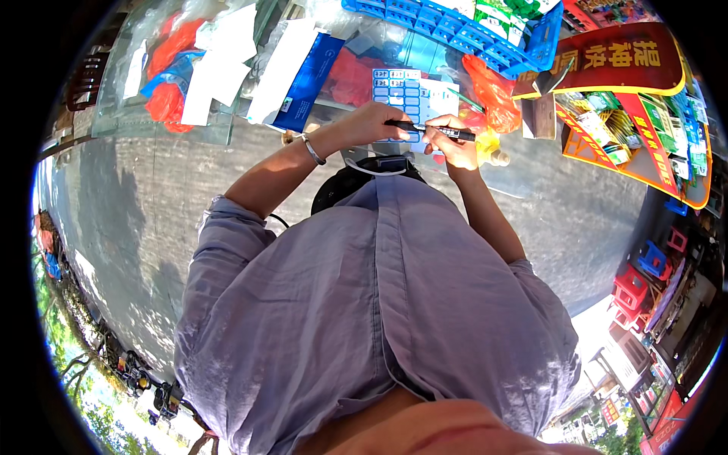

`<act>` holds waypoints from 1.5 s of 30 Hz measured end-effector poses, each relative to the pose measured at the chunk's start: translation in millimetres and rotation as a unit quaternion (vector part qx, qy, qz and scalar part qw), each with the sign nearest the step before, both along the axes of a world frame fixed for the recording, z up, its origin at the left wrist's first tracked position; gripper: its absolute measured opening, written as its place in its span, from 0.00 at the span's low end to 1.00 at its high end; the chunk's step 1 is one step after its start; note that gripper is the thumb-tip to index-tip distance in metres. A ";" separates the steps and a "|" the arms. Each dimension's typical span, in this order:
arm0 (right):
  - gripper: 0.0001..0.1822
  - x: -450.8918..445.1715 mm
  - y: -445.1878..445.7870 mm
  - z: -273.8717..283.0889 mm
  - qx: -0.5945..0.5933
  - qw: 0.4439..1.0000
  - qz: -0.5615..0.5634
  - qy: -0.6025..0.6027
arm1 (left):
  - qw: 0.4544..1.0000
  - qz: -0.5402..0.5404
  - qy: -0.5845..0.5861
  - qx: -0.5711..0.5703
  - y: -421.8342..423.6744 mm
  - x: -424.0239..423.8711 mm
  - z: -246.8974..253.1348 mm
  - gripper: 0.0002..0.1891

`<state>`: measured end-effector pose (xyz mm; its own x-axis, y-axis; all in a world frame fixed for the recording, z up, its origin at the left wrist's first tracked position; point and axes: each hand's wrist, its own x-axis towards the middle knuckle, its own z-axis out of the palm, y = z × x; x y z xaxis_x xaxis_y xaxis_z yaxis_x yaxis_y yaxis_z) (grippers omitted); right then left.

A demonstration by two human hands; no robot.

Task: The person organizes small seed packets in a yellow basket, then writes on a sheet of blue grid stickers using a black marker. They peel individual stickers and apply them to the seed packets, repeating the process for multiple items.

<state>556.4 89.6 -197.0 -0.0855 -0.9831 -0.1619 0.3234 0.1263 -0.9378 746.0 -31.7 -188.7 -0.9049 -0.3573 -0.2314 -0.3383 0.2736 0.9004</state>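
A black marker pen (pixel 455 133) lies crosswise in front of my waist, with both hands on it. My left hand (pixel 378 122), with a silver bangle at the wrist, grips its left end. The fingers of my right hand (pixel 452 145) pinch the right part. Whether the cap is on or off I cannot tell. Beneath and beyond the hands is a sheet of blue-bordered labels (pixel 404 91), its upper ones bearing handwriting. A white paper (pixel 442 96) lies against its right side, with a green pen (pixel 467 100) close by.
A blue plastic crate (pixel 449 31) holding green packets stands beyond the hands. To its right is a red-and-yellow display box (pixel 603 148) of small packs. A red plastic bag (pixel 492 94), a blue flat box (pixel 310 82) and white sheets (pixel 213 74) lie on the glass counter (pixel 114 114).
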 end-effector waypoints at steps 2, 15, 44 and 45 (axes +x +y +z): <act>0.06 -5.9 2.3 -6.1 0.010 0.999 -0.009 -0.044 | 0.997 0.006 -0.062 0.043 -1.4 -6.7 12.8 0.12; 0.05 -37.1 -18.1 -43.1 0.068 0.994 0.075 0.052 | 0.998 -0.046 -0.034 0.038 -6.2 -34.4 -86.7 0.26; 0.45 -44.5 -147.4 -135.1 0.097 0.815 0.140 0.553 | 0.814 0.500 -0.001 0.296 -28.2 -31.5 -148.4 0.04; 0.46 -49.6 -141.4 -129.1 0.104 0.842 0.125 0.514 | 0.831 0.486 0.032 0.268 -28.8 -34.8 -136.8 0.05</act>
<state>506.9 -51.7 -326.0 -0.0797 -0.9509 -0.2990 -0.7069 0.2654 -0.6557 711.3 -60.6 -325.5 -0.2658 -0.7881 -0.5552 -0.1125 -0.5466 0.8298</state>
